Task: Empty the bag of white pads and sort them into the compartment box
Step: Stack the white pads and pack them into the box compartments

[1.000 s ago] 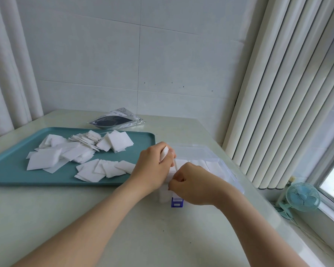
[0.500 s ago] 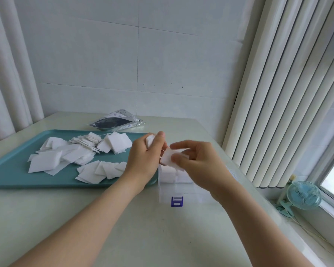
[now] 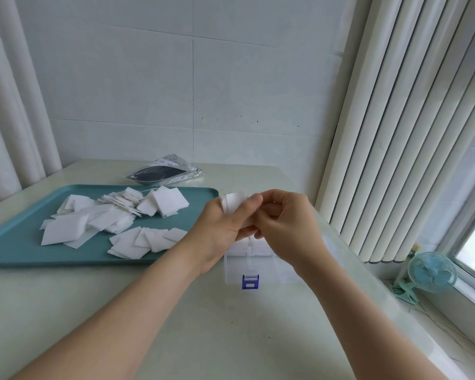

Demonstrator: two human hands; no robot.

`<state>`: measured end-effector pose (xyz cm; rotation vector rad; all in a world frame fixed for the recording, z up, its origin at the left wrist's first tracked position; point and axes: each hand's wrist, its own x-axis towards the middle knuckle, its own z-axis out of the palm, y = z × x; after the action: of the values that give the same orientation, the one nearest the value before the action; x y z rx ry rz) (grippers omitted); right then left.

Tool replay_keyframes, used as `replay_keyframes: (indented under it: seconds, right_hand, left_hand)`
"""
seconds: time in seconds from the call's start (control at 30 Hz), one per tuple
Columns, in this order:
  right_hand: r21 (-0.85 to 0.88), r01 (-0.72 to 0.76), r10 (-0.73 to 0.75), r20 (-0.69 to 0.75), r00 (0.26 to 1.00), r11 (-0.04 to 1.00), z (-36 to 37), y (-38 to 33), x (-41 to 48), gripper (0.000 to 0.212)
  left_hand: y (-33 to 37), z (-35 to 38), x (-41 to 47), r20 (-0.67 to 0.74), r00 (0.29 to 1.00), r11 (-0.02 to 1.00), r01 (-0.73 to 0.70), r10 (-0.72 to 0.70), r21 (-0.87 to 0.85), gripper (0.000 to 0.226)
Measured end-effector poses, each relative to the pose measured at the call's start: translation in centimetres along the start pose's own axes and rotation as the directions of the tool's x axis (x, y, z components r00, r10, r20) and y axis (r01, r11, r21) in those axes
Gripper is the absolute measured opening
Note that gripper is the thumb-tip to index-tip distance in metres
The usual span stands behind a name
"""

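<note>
Left hand (image 3: pixel 220 231) fingers (image 3: pixel 250 206) are curled round a small stack of white pads (image 3: pixel 232 201), and the right hand (image 3: pixel 288 226) pinches its lower right edge. The pads are thin, soft and square, held nearly upright with a broad face toward the person, and no long axis can be told. The stack hangs just above the clear compartment box (image 3: pixel 258 270), whose blue latch (image 3: pixel 250 281) faces the person. The box stands beside the teal tray (image 3: pixel 17 242) of loose pads (image 3: pixel 115 218), with the bag (image 3: pixel 162 174) behind, bare worktop (image 3: pixel 176 325) nearer and blinds (image 3: pixel 395 133) close on the right.

Both forearms reach forward; the left hand (image 3: pixel 220 229) and right hand (image 3: pixel 288 223) meet, pinching white pads (image 3: pixel 232 202).
</note>
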<state>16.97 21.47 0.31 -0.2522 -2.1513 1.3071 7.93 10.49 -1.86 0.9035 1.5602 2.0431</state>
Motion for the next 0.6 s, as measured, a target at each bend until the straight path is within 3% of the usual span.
replay_keyframes:
  seconds: [0.1, 0.23, 0.3, 0.37, 0.43, 0.5, 0.6]
  right_hand:
    - [-0.149, 0.086, -0.094, -0.051, 0.994, 0.985, 0.2, 0.1, 0.0, 0.02]
    - [-0.415, 0.165, -0.225, -0.1, 0.969, 0.895, 0.3, 0.6, 0.2, 0.018]
    - [-0.422, 0.238, -0.276, -0.03, 0.961, 0.875, 0.1, 0.8, 0.1, 0.045]
    - [-0.4, 0.364, -0.339, 0.133, 0.931, 0.841, -0.1, 0.8, -0.1, 0.076]
    - [-0.478, 0.45, -0.375, 0.248, 0.893, 0.755, 0.2, 0.9, -0.2, 0.092]
    - [-0.519, 0.483, -0.408, 0.261, 0.875, 0.705, 0.7, 1.4, -0.1, 0.089]
    - [-0.498, 0.486, -0.449, 0.202, 0.871, 0.718, 0.9, 1.8, 0.4, 0.083]
  left_hand:
    - [0.3, 0.1, -0.2, 0.042, 0.998, 0.999, 0.037, -0.037, 0.007, 0.045]
    - [0.6, 0.3, -0.4, 0.07, 0.994, 0.996, 0.084, -0.084, 0.009, 0.036]
    - [0.9, 0.2, -0.3, 0.003, 0.995, 0.995, 0.102, -0.102, -0.003, 0.025]
    - [1.2, 0.1, -0.4, -0.035, 0.994, 0.994, 0.105, -0.105, 0.01, 0.02]
    - [1.6, 0.0, -0.6, -0.001, 0.996, 0.996, 0.088, -0.088, 0.026, 0.013]
    - [1.7, -0.2, -0.7, 0.057, 0.996, 0.996, 0.072, -0.074, 0.046, 0.016]
    - [1.8, -0.3, -0.8, 0.138, 0.983, 0.991, 0.111, -0.121, 0.076, 0.016]
